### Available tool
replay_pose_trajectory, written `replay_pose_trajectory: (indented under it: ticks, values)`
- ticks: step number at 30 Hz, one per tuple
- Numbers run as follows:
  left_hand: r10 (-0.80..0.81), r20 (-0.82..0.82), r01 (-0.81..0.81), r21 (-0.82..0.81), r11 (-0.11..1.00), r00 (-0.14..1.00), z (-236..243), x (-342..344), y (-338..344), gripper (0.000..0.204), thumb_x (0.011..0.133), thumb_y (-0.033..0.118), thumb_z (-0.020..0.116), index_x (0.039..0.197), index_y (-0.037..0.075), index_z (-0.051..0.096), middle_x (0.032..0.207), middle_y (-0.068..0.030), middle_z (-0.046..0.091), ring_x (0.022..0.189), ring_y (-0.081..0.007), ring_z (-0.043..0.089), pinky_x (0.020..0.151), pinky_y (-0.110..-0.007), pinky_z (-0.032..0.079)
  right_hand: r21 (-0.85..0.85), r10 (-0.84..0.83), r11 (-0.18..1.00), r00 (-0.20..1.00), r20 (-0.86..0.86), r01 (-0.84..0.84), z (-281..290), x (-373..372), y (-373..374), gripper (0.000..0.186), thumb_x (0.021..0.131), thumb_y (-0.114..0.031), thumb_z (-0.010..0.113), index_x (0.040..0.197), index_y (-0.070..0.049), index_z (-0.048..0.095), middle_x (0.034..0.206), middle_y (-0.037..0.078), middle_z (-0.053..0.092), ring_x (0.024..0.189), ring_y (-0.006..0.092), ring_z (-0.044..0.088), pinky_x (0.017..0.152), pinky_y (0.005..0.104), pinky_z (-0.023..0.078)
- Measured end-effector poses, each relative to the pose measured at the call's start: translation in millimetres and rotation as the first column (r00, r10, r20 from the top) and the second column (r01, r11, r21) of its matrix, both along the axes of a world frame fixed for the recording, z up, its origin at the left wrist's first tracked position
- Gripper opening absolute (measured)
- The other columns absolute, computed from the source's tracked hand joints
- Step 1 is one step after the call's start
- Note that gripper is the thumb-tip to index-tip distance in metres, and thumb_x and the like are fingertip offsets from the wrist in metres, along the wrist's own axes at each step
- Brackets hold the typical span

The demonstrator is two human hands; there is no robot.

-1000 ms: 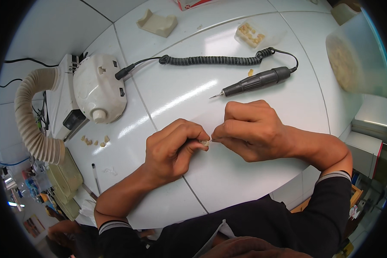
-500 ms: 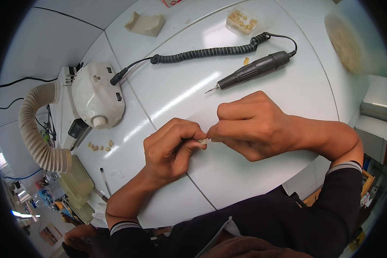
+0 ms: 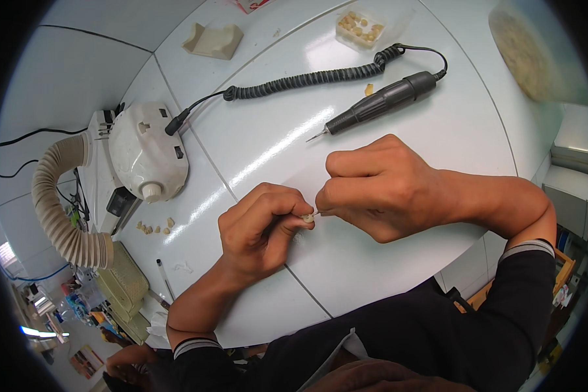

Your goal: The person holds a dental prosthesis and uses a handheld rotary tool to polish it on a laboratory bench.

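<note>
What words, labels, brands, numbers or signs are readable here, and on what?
None can be read.
Red-and-white box: cut off by the top edge, nothing legible.
White control unit: nothing legible.
Black rotary handpiece: nothing legible.
Background clutter, lower left: too small and blurred.

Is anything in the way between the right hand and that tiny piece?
Nothing visible: the left hand pinches the piece, and a thin tool in the right hand points at it. The drill lies beyond both hands.
</note>
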State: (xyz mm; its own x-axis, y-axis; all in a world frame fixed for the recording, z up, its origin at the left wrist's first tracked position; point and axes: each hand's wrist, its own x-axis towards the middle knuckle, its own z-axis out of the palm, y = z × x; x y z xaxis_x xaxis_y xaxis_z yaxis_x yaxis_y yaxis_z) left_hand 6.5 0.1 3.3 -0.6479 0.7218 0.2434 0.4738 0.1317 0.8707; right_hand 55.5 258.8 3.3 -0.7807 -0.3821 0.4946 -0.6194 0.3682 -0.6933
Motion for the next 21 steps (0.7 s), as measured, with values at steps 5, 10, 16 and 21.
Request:
replay_pose_trajectory:
  ticks: [5, 10, 16, 21]
  values:
    - [0.001, 0.016, -0.001, 0.008, 1.0, 1.0, -0.9, -0.1, -0.3, 0.019, 0.091, -0.016, 0.081, 0.104, -0.004, 0.075, 0.097, -0.0128, 0.076, 0.083, -0.0195, 0.079, 0.072, -0.03, 0.064, 0.036, 0.041, 0.998, 0.998, 0.045, -0.043, -2.1, 1.1, 1.2, 0.017, 0.087, -0.006, 0.085, 0.097, -0.006, 0.072, 0.085, 0.004, 0.06, 0.063, 0.0247, 0.065, 0.051, 0.0391, 0.049]
    - [-0.009, 0.002, 0.009, 0.002, 1.0, 1.0, -0.7, -0.9, -0.2, 0.02, 0.091, -0.016, 0.081, 0.105, -0.004, 0.076, 0.097, -0.0129, 0.077, 0.084, -0.0193, 0.079, 0.072, -0.03, 0.064, 0.021, 0.046, 0.999, 0.998, 0.05, -0.047, -3.4, 1.2, 0.7, 0.017, 0.086, -0.003, 0.086, 0.096, -0.005, 0.074, 0.082, 0.005, 0.056, 0.06, 0.0234, 0.061, 0.051, 0.0388, 0.046]
    - [-0.02, -0.001, 0.02, 0.003, 1.0, 1.0, -1.4, -1.7, -0.7, 0.021, 0.09, -0.016, 0.082, 0.106, -0.003, 0.077, 0.098, -0.013, 0.077, 0.084, -0.0194, 0.079, 0.071, -0.03, 0.063, 0.037, 0.057, 0.998, 0.997, 0.049, -0.059, -2.5, 0.4, 3.1, 0.015, 0.086, -0.004, 0.086, 0.095, -0.004, 0.074, 0.082, 0.005, 0.055, 0.058, 0.0234, 0.059, 0.05, 0.0386, 0.046]
    - [-0.03, -0.023, 0.03, -0.006, 1.0, 0.999, 0.0, -3.1, -0.2, 0.022, 0.089, -0.016, 0.082, 0.106, -0.002, 0.077, 0.098, -0.0128, 0.077, 0.084, -0.0195, 0.079, 0.071, -0.03, 0.063, 0.063, 0.063, 0.996, 0.997, 0.052, -0.066, -1.9, -0.7, 4.2, 0.013, 0.088, -0.006, 0.083, 0.093, -0.004, 0.071, 0.084, 0.005, 0.059, 0.06, 0.0245, 0.062, 0.05, 0.0383, 0.049]
